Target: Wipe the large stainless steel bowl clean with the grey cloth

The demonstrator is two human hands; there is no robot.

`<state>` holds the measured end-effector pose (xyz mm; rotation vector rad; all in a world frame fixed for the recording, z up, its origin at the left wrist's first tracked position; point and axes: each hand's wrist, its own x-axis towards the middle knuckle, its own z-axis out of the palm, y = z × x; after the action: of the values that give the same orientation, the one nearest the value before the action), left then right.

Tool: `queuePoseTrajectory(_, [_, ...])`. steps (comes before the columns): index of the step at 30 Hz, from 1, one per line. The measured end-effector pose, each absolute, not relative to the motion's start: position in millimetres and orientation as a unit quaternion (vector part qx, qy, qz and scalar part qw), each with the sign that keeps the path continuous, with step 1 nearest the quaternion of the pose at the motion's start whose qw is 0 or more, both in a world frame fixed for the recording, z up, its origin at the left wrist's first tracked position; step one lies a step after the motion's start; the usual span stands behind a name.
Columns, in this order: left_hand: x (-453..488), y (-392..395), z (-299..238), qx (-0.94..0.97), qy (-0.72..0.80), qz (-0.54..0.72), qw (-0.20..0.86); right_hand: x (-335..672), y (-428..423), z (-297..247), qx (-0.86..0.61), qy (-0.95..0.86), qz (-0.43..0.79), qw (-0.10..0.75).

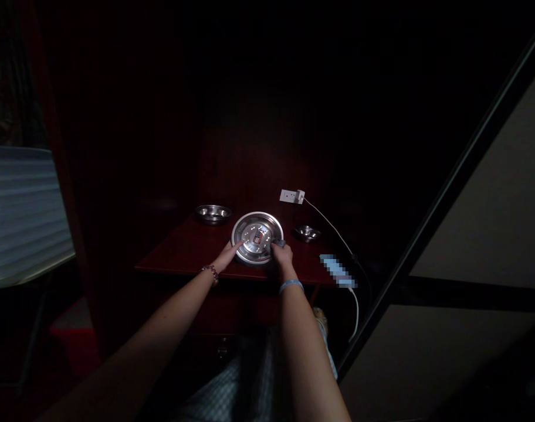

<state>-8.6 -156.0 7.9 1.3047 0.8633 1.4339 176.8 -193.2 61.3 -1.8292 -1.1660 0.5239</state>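
Observation:
A round steel plate (250, 224) lies near the front edge of a dark red wooden table (179, 252). Small objects rest in the plate's middle; I cannot make them out. My left hand (229, 254) rests at the plate's left rim, fingers stretched toward it. At the plate's right rim my right hand (283, 251) is closed on a small grey object (278, 242) that I cannot name. A bead bracelet is on my left wrist and a pale blue band on my right.
A small steel bowl (213, 213) stands at the back left of the table, another (307, 232) to the plate's right. A white socket (291, 196) with a plug and white cable (338, 233) lies behind. A phone (338, 271) sits at the table's right edge. The surroundings are dark.

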Motion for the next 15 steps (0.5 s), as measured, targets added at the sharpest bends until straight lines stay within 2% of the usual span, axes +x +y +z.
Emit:
queuePoseTrajectory(8, [-5.8,-167.9,14.6,0.639,0.308,0.496,0.501,173.8,-196.8,66.1,-0.75,-0.442,0.236,0.432])
queuePoseTrajectory(15, [-6.7,-171.8,18.9,0.66,0.319,0.477,0.485,175.9,-189.9,59.6,-0.743,-0.425,0.248,0.454])
